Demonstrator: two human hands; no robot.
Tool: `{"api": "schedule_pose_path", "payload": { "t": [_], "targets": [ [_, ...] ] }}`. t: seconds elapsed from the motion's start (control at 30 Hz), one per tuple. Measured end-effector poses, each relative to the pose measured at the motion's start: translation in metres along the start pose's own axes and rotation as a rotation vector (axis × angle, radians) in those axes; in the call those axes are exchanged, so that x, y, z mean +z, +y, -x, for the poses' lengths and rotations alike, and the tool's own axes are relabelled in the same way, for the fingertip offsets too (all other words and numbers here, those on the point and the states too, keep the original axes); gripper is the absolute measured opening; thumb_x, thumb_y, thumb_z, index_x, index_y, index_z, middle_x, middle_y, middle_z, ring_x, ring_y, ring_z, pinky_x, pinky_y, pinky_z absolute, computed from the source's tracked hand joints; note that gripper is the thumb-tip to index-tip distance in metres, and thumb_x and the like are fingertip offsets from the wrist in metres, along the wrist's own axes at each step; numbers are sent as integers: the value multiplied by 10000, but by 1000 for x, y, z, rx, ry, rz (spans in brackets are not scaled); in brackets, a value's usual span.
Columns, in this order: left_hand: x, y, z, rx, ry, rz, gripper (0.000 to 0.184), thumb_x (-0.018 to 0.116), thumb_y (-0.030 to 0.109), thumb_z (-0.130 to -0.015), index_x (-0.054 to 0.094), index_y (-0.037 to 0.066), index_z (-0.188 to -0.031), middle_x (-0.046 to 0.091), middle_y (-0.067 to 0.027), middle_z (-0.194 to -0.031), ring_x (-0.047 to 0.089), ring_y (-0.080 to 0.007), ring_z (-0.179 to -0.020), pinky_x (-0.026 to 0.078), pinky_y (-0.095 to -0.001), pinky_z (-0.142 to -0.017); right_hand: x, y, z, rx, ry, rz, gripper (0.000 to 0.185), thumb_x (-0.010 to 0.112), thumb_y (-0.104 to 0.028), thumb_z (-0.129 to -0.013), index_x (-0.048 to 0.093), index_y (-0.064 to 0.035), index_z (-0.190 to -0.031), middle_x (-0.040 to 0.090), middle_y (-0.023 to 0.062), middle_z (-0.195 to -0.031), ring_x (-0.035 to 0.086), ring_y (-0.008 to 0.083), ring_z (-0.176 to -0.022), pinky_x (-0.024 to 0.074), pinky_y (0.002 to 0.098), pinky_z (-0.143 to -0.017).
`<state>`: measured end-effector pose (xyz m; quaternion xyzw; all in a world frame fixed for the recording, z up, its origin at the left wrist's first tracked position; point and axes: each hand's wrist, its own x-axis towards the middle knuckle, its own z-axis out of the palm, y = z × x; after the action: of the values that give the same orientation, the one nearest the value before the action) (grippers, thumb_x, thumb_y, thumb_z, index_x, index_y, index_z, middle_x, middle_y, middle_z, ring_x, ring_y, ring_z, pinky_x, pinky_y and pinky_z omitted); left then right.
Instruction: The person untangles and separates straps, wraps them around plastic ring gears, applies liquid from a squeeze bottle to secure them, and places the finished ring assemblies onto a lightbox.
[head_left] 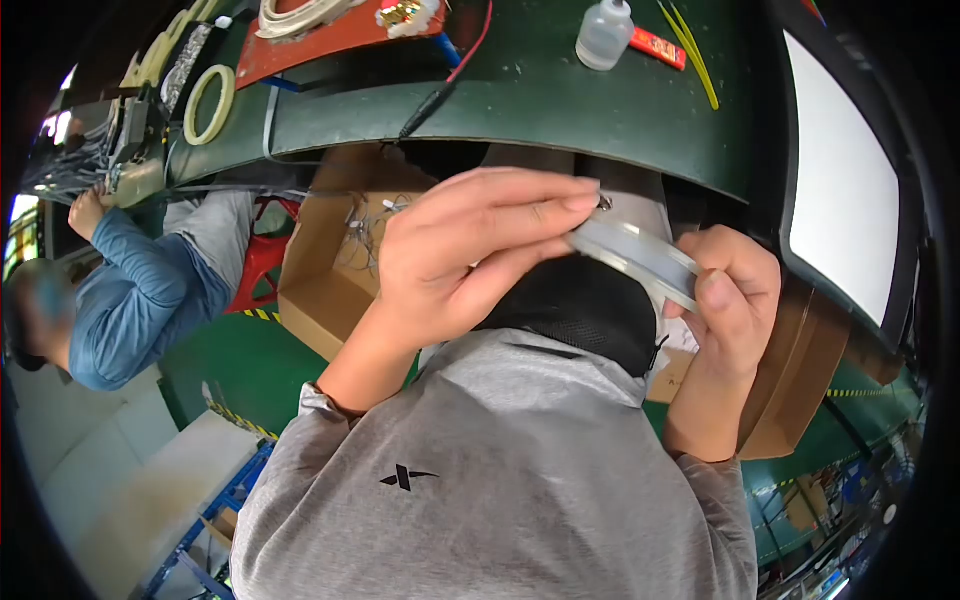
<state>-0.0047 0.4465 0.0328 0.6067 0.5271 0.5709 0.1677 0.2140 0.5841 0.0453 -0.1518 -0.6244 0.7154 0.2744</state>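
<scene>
My right hand (735, 290) grips a flat, translucent spool (635, 252) by its right end, thumb and fingers wrapped over the rim. The spool is tilted, with a pale grey band around its edge. My left hand (475, 240) is closed at the spool's far left end, its fingers pressed together in a pinch. Whatever sits between those fingertips is hidden or too small to name. A small dark bit shows beside the left fingertips. Both hands are held above my lap, in front of the bench edge.
A green bench (520, 120) carries a squeeze bottle (605, 35), a red packet (657, 48), yellow tweezers (692, 55) and an orange-red board (330, 48). Cardboard boxes (325, 300) flank my lap, the left one holding wires. At left another person (150, 290) works near a red stool (262, 255).
</scene>
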Motion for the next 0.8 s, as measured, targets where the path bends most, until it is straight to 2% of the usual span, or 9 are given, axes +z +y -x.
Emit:
{"api": "schedule_pose_path", "payload": {
  "t": [0.1, 0.13, 0.23, 0.37, 0.47, 0.57, 0.6, 0.73, 0.8],
  "targets": [
    [0, -3, -5, 95, -15, -116, 284, 740, -131, -827, 747, -54, -1101, 757, -235, -1157, 750, -327, -1035, 615, -365, -867, -3, -6, -5, 106, -153, 90, 372, 621, -249, -1017, 690, 22, -770, 646, 57, -668, 510, 87, -565, 349, 270, -520],
    [-1, -4, -6, 138, -10, -141, 253, 727, -147, -828, 740, -53, -1062, 751, -252, -1149, 749, -323, -1039, 619, -372, -862, 0, -9, -4, 224, -128, 55, 406, 598, -254, -1025, 695, 20, -742, 635, 47, -649, 491, 89, -552, 329, 285, -511],
    [9, -6, 0, -10, 55, -48, 243, 762, -60, -830, 775, 26, -1057, 771, -153, -1169, 750, -294, -1000, 597, -355, -820, 1, -14, -6, 153, -68, 135, 395, 598, -229, -1020, 685, 17, -723, 636, 57, -645, 501, 97, -541, 334, 283, -510],
    [20, -9, 7, -281, 162, 377, 196, 777, 34, -897, 761, 12, -1091, 779, -120, -1170, 743, -244, -1032, 579, -349, -889, -13, 5, 2, 19, 18, -37, 442, 653, -304, -953, 595, -17, -622, 574, 60, -529, 485, 126, -444, 321, 297, -448],
    [5, -13, 6, -388, -63, 467, 280, 690, 55, -990, 684, -76, -1238, 734, -241, -1207, 712, -299, -1144, 554, -400, -1003, -12, 14, 4, -14, 5, -106, 495, 669, -363, -926, 553, -31, -577, 547, 53, -509, 473, 134, -435, 315, 310, -436],
    [-3, -21, 10, -436, -215, 431, 326, 701, 105, -993, 695, -78, -1262, 738, -221, -1201, 705, -284, -1150, 540, -382, -1023, -12, 20, 8, 14, -39, -170, 494, 667, -360, -942, 555, -28, -594, 564, 51, -553, 489, 137, -479, 329, 307, -463],
    [-1, -18, 7, -390, -168, 387, 302, 737, 88, -951, 729, -59, -1216, 762, -176, -1153, 716, -262, -1114, 543, -362, -989, -13, 20, 7, 25, -54, -190, 490, 664, -355, -950, 557, -25, -604, 570, 49, -568, 495, 138, -495, 334, 306, -472],
    [-3, -14, -9, -148, -314, 115, 348, 800, 63, -853, 759, 2, -1193, 788, -113, -1054, 742, -245, -1007, 563, -356, -874, -4, 5, -2, 84, -118, 190, 428, 623, -288, -1004, 570, -14, -680, 551, 45, -584, 497, 133, -536, 339, 304, -501],
    [1, -15, -6, -210, -311, 228, 349, 811, 64, -847, 759, -2, -1185, 789, -116, -1066, 745, -246, -995, 566, -358, -873, -8, 9, 2, 59, -88, 146, 432, 628, -291, -1000, 565, -16, -673, 542, 46, -580, 491, 129, -528, 335, 303, -497]
  ]
}}
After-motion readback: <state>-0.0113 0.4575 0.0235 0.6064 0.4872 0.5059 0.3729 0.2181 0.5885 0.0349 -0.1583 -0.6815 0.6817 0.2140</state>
